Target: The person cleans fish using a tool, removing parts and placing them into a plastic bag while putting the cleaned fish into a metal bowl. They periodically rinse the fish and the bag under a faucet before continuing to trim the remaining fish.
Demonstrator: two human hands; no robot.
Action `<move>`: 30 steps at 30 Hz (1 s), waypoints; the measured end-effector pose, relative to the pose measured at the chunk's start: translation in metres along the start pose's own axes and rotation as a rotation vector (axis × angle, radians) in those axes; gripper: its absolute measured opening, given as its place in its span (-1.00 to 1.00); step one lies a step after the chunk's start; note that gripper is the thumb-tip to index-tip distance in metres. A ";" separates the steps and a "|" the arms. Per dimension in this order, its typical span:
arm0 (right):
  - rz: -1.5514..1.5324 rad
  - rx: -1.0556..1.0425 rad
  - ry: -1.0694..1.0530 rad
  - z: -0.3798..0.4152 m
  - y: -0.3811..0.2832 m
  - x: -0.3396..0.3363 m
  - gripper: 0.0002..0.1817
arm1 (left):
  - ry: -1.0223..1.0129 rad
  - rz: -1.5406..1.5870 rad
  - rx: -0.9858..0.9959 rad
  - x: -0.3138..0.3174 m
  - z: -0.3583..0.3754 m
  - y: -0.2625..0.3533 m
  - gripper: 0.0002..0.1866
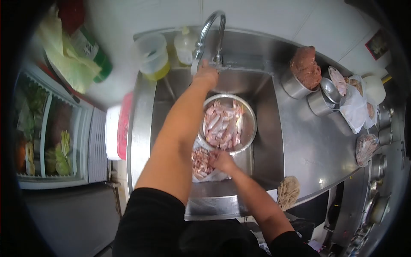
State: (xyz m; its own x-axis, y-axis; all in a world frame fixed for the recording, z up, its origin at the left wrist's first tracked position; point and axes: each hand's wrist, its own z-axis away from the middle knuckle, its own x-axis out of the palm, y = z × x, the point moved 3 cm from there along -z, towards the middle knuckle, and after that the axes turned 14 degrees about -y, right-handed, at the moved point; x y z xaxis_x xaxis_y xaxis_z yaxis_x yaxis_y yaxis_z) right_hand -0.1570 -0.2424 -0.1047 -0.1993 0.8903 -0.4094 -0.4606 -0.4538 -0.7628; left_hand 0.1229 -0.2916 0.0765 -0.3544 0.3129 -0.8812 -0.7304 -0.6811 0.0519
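Observation:
My left hand (pixel 206 76) reaches up to the chrome faucet (pixel 210 25) at the back of the sink, its fingers closed around the tap's lower part. Below it, a round metal bowl (pixel 252 124) stands in the sink (pixel 267 158). Pale pink raw pieces, like small fish or cut meat (pixel 222 123), fill the bowl. My right hand (pixel 223 162) is at the bowl's near rim, fingers curled, beside a plastic bag of smaller reddish raw pieces (pixel 202 163). What its fingertips grip is hidden.
A clear tub with yellow liquid (pixel 156 60) and a soap bottle (pixel 185 47) stand behind the sink. On the right counter are metal pots (pixel 319 103), a block of ground meat (pixel 305 67) and plastic bags (pixel 353 109). A cloth (pixel 289 191) lies at the front edge.

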 end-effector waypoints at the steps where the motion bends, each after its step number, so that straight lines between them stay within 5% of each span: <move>1: -0.142 -0.017 -0.015 -0.007 0.010 -0.007 -0.78 | 0.089 0.163 0.058 0.024 0.004 -0.009 -0.60; 3: -0.090 -0.063 0.174 -0.005 -0.023 -0.045 -0.84 | 0.311 0.458 0.165 0.070 0.012 -0.025 -0.61; 5: -0.210 -0.167 0.289 -0.044 -0.027 -0.062 -0.76 | 0.048 0.988 0.022 0.118 0.031 -0.038 -0.60; 7: -0.138 -0.174 0.280 -0.053 -0.097 -0.088 -0.82 | -0.124 1.899 -0.056 0.161 0.063 -0.034 -0.54; 9: -0.529 -0.126 0.120 -0.083 -0.133 -0.087 -0.80 | -0.184 2.232 -0.063 0.195 0.077 -0.038 -0.59; 11: -0.428 -0.163 0.236 -0.113 -0.156 -0.086 -0.81 | -0.138 2.479 -0.057 0.210 0.089 -0.035 -0.67; 13: -0.680 -0.106 0.153 -0.137 -0.167 -0.081 -0.76 | -0.049 2.700 -0.102 0.219 0.092 -0.029 -0.77; 17: -0.964 -0.116 0.027 -0.162 -0.188 -0.071 -0.70 | -0.001 2.863 0.024 0.217 0.097 -0.024 -0.58; 23: -0.505 0.123 0.018 -0.139 -0.231 -0.089 -0.80 | 0.050 2.901 0.130 0.185 0.118 -0.031 -0.56; 30: -0.723 -0.116 0.150 -0.136 -0.237 -0.092 -0.84 | 0.045 2.848 0.141 0.175 0.077 -0.024 -0.57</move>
State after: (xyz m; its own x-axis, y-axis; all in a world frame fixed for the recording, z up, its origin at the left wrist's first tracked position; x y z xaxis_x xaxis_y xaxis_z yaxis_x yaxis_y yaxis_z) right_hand 0.0881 -0.2224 0.0455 0.2430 0.9573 0.1564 -0.3364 0.2344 -0.9121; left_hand 0.0332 -0.1689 -0.0429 0.0745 -0.4329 0.8983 0.7739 0.5932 0.2217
